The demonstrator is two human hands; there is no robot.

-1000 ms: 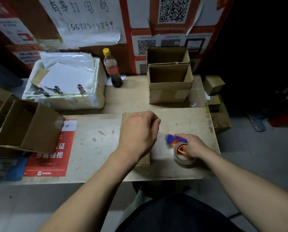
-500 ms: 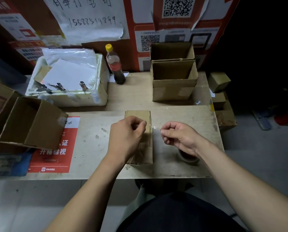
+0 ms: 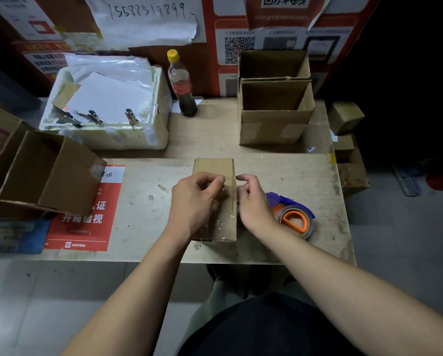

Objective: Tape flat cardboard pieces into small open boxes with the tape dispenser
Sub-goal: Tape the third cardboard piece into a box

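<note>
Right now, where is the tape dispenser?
In the head view, the tape dispenser lies on the table, unheld, just right of the right hand and the flat cardboard piece.

a white paper sheet taped to the wall carries the handwritten number 1588519899. the red notice lying on the table shows large white characters 开箱验视, with 证 above them and 示 on its white top strip. qr codes sit on the wall poster; the smaller print there is probably too blurred to read.
</note>
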